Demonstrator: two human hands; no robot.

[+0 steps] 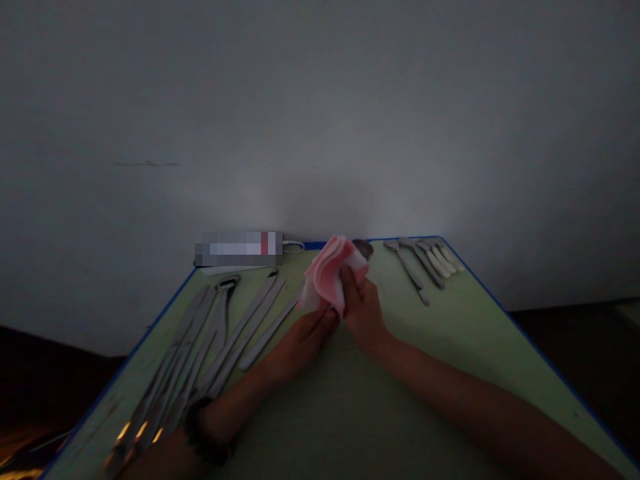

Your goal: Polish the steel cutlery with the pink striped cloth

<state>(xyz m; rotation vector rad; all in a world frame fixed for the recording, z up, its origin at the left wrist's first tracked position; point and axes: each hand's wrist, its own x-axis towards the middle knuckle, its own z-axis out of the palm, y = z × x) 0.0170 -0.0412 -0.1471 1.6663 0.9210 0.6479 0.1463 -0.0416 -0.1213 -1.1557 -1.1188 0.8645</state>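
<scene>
The left forearm point(257, 393), with a dark bracelet point(206, 432), reaches in over the near ends of the knives point(175, 370), which crowd the counter's point(450, 373) left edge point(133, 350) below the box point(240, 249). The pink-white cloth point(327, 270) is up near the blue far edge point(320, 245), bunched in the right hand point(365, 310), whose grip is closed on it, while the left hand point(306, 337) curls at its lower rim, its grip hard to tell, and a spoon point(365, 249) pokes out behind. Bare room lies between the forearms and rightward, up to the small cutlery point(425, 263) just inside the far right corner
</scene>
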